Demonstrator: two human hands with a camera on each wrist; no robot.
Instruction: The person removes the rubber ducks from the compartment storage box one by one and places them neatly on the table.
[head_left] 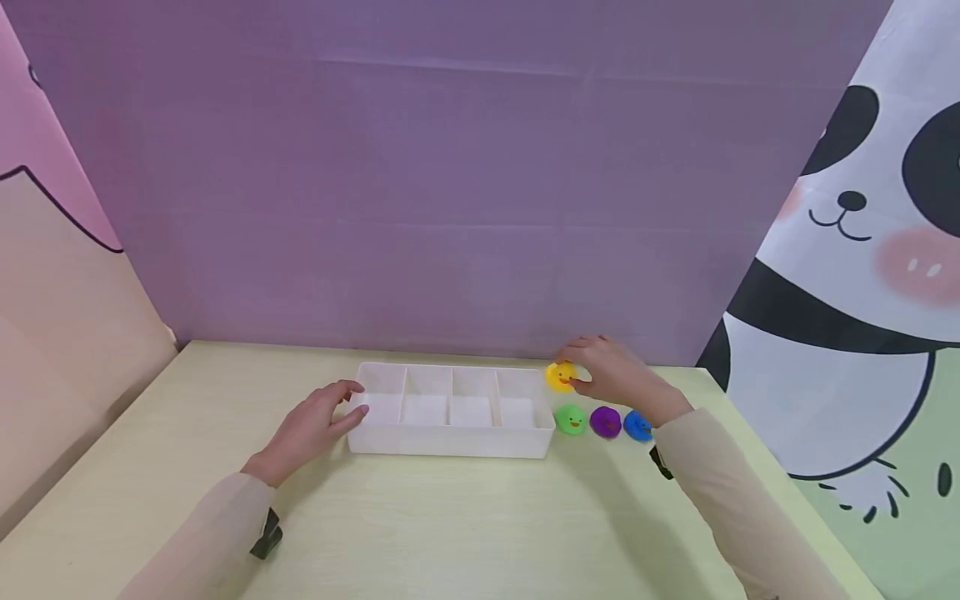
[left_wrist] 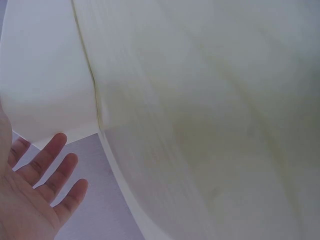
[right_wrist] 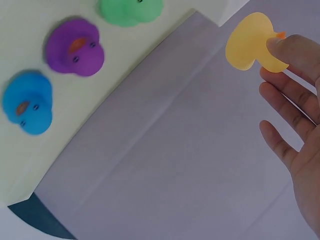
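A yellow rubber duck [head_left: 559, 377] is pinched between the thumb and fingers of my right hand [head_left: 611, 372], beside the right end of a white divided box [head_left: 450, 442]. The right wrist view shows the yellow duck [right_wrist: 250, 42] held by its head, raised off the table. My left hand [head_left: 311, 421] is at the box's left end, thumb and fingers spread around that corner. In the left wrist view its fingers [left_wrist: 62, 172] look extended, beside the white box wall [left_wrist: 45, 60]. The box's compartments show nothing in them.
Right of the box, a green duck [head_left: 571, 420], a purple duck [head_left: 605, 422] and a blue duck [head_left: 638, 426] stand in a row on the pale table [head_left: 450, 533]. A purple backdrop [head_left: 450, 183] rises behind the table, and a panda-print panel [head_left: 862, 392] stands at right.
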